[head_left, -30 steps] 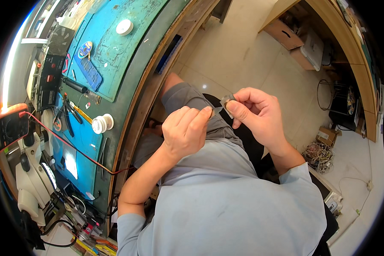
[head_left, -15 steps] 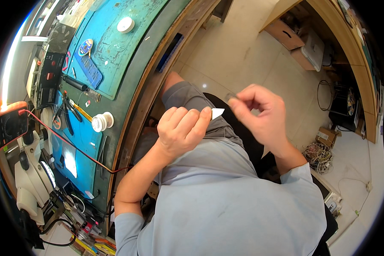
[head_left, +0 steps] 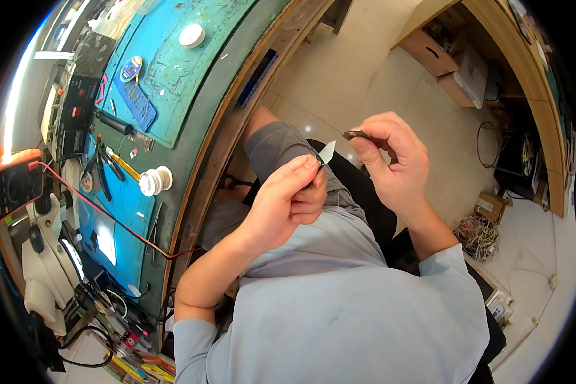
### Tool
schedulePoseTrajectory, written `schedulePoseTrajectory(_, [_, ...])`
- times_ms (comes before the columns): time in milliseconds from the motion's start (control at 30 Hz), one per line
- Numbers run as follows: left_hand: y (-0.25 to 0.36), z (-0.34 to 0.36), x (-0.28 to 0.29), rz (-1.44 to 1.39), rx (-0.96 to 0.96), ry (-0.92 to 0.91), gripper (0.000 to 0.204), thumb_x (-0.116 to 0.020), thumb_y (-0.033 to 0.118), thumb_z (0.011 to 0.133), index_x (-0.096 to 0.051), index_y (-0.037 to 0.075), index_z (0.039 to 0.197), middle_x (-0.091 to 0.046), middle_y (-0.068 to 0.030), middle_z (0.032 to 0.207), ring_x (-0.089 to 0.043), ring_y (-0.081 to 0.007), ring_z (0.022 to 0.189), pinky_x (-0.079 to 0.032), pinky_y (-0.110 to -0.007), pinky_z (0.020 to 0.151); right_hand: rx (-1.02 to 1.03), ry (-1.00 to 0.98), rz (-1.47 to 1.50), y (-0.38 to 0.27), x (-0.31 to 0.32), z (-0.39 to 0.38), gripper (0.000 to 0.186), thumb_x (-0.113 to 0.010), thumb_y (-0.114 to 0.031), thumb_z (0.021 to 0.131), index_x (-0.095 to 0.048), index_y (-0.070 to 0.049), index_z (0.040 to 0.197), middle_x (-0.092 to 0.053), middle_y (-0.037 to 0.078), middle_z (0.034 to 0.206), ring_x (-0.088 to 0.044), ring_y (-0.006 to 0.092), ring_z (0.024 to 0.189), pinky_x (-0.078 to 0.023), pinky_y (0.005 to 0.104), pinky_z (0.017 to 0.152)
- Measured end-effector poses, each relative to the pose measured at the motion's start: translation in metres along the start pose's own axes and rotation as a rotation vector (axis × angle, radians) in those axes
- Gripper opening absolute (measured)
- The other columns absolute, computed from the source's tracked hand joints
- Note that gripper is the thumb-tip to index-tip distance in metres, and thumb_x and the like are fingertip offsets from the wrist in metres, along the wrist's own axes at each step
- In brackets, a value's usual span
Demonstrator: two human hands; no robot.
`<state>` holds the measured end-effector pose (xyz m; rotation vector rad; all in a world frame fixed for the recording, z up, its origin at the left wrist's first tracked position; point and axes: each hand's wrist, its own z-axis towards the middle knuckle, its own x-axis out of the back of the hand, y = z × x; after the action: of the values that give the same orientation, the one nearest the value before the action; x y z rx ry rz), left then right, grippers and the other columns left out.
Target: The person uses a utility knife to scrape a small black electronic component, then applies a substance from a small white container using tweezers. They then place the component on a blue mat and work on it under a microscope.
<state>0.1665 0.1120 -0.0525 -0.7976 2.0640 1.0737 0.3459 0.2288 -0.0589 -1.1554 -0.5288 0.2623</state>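
My left hand [head_left: 287, 198] is closed on a small knife with a short, pale, pointed blade [head_left: 327, 151] that sticks up past my thumb; its handle is mostly hidden. My right hand [head_left: 397, 160] pinches a small, thin, dark piece [head_left: 354, 134] between thumb and fingertips, just right of the blade and apart from it. What that piece is, I cannot tell. Both hands are above my lap, to the right of the workbench's edge.
The workbench [head_left: 189, 163] at my left carries blue mats [head_left: 173, 89], spools [head_left: 155, 182], pliers [head_left: 107, 157], a microscope [head_left: 45, 262] and a meter [head_left: 14, 200] with red leads. Right: wooden desk [head_left: 544, 128], boxes [head_left: 429, 51] and tangled cables [head_left: 477, 233] on the floor.
My left hand has turned, bringing the thumb on top and the blade pointing more upward. My right hand has moved up, and the dark piece in it now lies flatter.
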Motion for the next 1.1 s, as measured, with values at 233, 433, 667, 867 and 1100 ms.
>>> schedulePoseTrajectory(233, [0.005, -0.003, 0.005, -0.242, 0.166, -0.162, 0.031, -0.043, 0.029, 0.112, -0.047, 0.011, 0.087, -0.029, 0.0068, 0.068, -0.023, -0.0055, 0.056, -0.02, -0.024, 0.048, -0.027, -0.098, 0.008, -0.01, 0.005, 0.005, 0.013, -0.081, -0.001, 0.088, -0.072, 0.0, 0.097, -0.071, 0.007, 0.088, -0.066, 0.012, 0.072, -0.054, 0.0255, 0.064])
schedulePoseTrajectory(433, [0.007, -0.002, 0.005, -0.178, 0.156, -0.148, 0.032, -0.042, 0.028, 0.112, -0.043, 0.011, 0.085, -0.028, 0.0068, 0.068, -0.023, -0.0057, 0.057, -0.019, -0.024, 0.048, -0.026, -0.122, 0.005, -0.02, 0.01, 0.002, 0.011, -0.08, 0.001, 0.086, -0.071, 0.0, 0.094, -0.07, 0.006, 0.084, -0.064, 0.0108, 0.067, -0.052, 0.0252, 0.06])
schedulePoseTrajectory(667, [0.006, -0.002, 0.008, -0.183, 0.143, -0.178, 0.03, -0.043, 0.028, 0.113, -0.046, 0.011, 0.087, -0.029, 0.0066, 0.068, -0.022, -0.0051, 0.056, -0.018, -0.024, 0.048, -0.043, -0.083, 0.018, -0.024, 0.007, -0.001, 0.011, -0.08, 0.0, 0.086, -0.072, -0.001, 0.093, -0.068, 0.005, 0.081, -0.063, 0.0103, 0.067, -0.052, 0.0248, 0.059])
schedulePoseTrajectory(867, [0.004, -0.004, 0.006, 0.089, 0.015, -0.031, 0.029, -0.047, 0.026, 0.112, -0.045, 0.011, 0.087, -0.032, 0.0067, 0.068, -0.023, -0.0039, 0.056, -0.019, -0.024, 0.048, -0.073, -0.056, -0.054, -0.017, 0.011, 0.002, 0.011, -0.08, 0.0, 0.085, -0.073, 0.0, 0.094, -0.068, 0.005, 0.082, -0.063, 0.0103, 0.066, -0.05, 0.0248, 0.058])
schedulePoseTrajectory(1100, [0.002, -0.008, 0.0, 0.635, -0.198, 0.198, 0.031, -0.054, 0.024, 0.11, -0.052, 0.005, 0.085, -0.042, 0.0047, 0.069, -0.033, -0.0056, 0.063, -0.03, -0.026, 0.055, 0.011, -0.058, -0.152, -0.017, 0.011, 0.005, 0.012, -0.08, 0.001, 0.085, -0.074, -0.002, 0.094, -0.068, 0.004, 0.083, -0.061, 0.01, 0.063, -0.048, 0.0243, 0.055])
